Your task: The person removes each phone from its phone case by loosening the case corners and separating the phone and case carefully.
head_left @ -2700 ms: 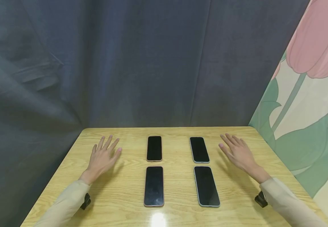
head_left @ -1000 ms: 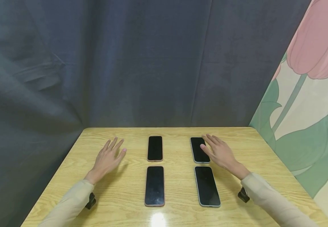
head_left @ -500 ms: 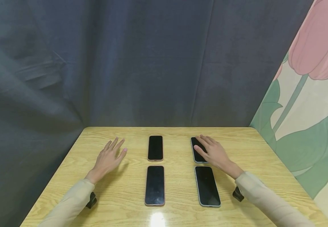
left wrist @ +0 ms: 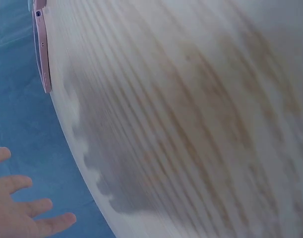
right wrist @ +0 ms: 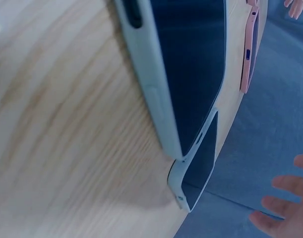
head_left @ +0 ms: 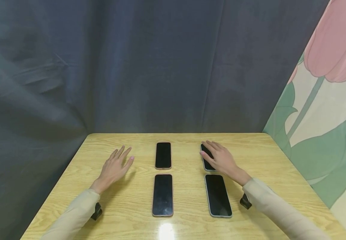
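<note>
Currently, the work stands at an early stage: four smartphones, two by two, lie face up with dark screens on the wood-grained bench [head_left: 187,200], and none is lifted or gripped. The right hand [head_left: 222,161] hangs above the far pale-blue-cased phone [head_left: 207,166], partly covering it in the head view; the right wrist view shows a gap between hand and phone. Its fingers are slightly apart and clamped on nothing. The reach over this phone is judged nearly complete, while contact, as well as any handling, is left undone. Just nearer the person lies the near pale-blue-cased phone [head_left: 218,196], uncovered. To the left are the far pink-cased phone [head_left: 163,155] and the near pink-cased phone [head_left: 162,195], both untouched. The left hand [head_left: 113,170] is held over bare wood, left of the pink pair, its fingers spread and holding nothing; its shadow falls on the bench apart from it.

Compared with the earliest frame, the right hand has travelled inward from bare bench to above the far pale-blue-cased phone, with only a small further shift in the last half second. The left hand has moved slightly inward overall; all four phones keep their places
</note>
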A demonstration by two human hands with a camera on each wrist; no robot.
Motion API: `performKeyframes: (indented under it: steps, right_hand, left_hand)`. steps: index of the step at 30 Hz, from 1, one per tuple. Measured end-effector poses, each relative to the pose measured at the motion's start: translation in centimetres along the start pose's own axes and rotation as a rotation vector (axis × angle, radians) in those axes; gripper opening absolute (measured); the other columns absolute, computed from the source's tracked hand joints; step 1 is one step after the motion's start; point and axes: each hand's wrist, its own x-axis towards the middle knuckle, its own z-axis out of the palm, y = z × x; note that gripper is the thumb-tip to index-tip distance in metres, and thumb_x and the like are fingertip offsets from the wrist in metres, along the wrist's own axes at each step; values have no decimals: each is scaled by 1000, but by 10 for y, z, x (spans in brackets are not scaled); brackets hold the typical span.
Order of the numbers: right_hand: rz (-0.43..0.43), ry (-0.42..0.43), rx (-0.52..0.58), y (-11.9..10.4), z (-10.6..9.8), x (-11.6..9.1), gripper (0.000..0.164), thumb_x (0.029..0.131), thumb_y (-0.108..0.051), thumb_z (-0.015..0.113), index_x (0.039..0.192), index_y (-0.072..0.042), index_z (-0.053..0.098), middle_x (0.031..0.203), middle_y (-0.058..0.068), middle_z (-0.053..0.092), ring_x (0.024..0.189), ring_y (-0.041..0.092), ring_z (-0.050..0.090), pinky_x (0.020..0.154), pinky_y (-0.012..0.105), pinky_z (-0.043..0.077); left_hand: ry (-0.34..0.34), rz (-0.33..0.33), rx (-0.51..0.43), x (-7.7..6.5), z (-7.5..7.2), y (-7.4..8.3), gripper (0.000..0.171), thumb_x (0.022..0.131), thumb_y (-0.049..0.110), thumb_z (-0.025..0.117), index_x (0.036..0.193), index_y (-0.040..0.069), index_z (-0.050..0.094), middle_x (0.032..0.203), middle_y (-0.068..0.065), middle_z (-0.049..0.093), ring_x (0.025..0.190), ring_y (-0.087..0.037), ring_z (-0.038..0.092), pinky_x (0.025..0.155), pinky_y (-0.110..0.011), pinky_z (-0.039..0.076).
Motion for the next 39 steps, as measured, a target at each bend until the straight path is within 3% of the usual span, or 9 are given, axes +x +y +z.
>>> performKeyframes:
  steps: [9, 20, 28, 34, 39]
  right_hand:
    - [-35, 17, 23, -7, 9, 8, 57, 87, -49, 46, 130, -11, 44, 130, 14, 43, 115, 35, 41, 90, 52, 35]
    - [4, -35, 73, -19, 15, 11, 57, 87, -51, 43, 131, -15, 44, 131, 14, 42, 112, 35, 44, 83, 52, 41]
    - [2, -56, 109, -26, 23, 13, 59, 86, -53, 43, 131, -15, 43, 128, 15, 45, 110, 36, 45, 85, 52, 40]
    - [32, -73, 147, -33, 26, 15, 59, 85, -53, 45, 131, -16, 43, 128, 14, 46, 109, 35, 47, 82, 52, 42]
    - [31, -98, 179, -39, 29, 19, 59, 85, -50, 48, 130, -12, 44, 125, 12, 48, 108, 34, 48, 88, 50, 39]
  left_hand:
    - [-4, -3, -22, 2, 3, 5, 57, 90, 55, 30, 137, 23, 33, 142, -12, 26, 124, -43, 24, 87, -64, 29]
    - [-26, 1, -31, 4, 8, 8, 59, 90, 56, 26, 136, 20, 35, 140, -14, 28, 121, -43, 28, 81, -67, 31]
    - [-53, -11, -37, 6, 15, 14, 61, 89, 59, 24, 136, 20, 35, 140, -13, 29, 121, -43, 29, 82, -67, 30]
    - [-51, -27, -90, 7, 18, 19, 61, 88, 59, 25, 135, 20, 36, 138, -14, 31, 121, -40, 31, 85, -66, 29]
    - [-47, -44, -143, 8, 20, 23, 61, 89, 58, 27, 134, 19, 38, 137, -13, 34, 119, -39, 34, 88, -62, 30]
